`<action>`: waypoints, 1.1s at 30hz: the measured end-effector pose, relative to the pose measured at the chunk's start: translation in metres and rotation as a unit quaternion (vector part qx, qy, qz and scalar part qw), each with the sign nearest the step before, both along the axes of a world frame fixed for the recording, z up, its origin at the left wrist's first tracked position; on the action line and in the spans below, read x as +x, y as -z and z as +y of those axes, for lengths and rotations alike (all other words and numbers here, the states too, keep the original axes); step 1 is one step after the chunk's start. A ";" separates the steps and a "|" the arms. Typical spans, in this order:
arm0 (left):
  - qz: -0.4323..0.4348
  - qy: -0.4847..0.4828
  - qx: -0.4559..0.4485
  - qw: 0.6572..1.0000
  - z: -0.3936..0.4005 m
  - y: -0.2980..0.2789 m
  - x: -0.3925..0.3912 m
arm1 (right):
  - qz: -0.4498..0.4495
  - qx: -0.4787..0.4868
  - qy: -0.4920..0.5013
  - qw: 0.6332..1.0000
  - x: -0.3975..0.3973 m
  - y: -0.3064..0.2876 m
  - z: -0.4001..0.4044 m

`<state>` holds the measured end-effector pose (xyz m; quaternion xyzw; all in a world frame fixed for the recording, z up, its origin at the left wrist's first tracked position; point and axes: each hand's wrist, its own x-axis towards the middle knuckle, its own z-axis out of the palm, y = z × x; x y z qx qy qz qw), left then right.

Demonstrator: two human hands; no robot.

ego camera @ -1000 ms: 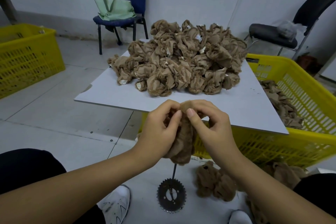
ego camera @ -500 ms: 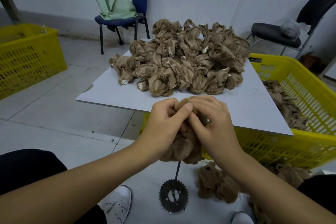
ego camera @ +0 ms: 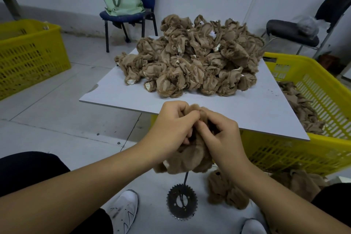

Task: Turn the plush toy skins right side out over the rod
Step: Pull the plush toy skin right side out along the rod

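While both hands work together, left hand (ego camera: 171, 131) and right hand (ego camera: 222, 135) each pinching brown plush skin (ego camera: 187, 159) bunched over thin rod (ego camera: 185, 178), rod rising from toothed gear base (ego camera: 182, 202) on floor, heap of unturned skins (ego camera: 191, 59) on white board (ego camera: 247, 112), yellow crate (ego camera: 311, 150) beneath.

The light is dim, even and cool, giving the whole scene a bluish-grey cast. It falls from overhead with no visible source. Shadows are soft: a faint one lies on the floor (ego camera: 47, 119) under the white table (ego camera: 247, 112), and the folds of the heap of skins (ego camera: 190, 59) are dark. There is no glare. The wide lens bends the picture at its edges, so the yellow crate (ego camera: 32, 53) on the left leans and the forearms swell. Focus is fair at centre; the corners look smeared.
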<state>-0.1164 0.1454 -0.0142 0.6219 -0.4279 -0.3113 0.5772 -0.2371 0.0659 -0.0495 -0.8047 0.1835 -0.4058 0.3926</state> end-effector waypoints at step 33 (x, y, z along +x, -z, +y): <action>-0.252 0.030 -0.021 0.967 0.001 -0.008 -0.008 | 0.045 -0.129 -0.041 0.990 -0.012 0.010 -0.010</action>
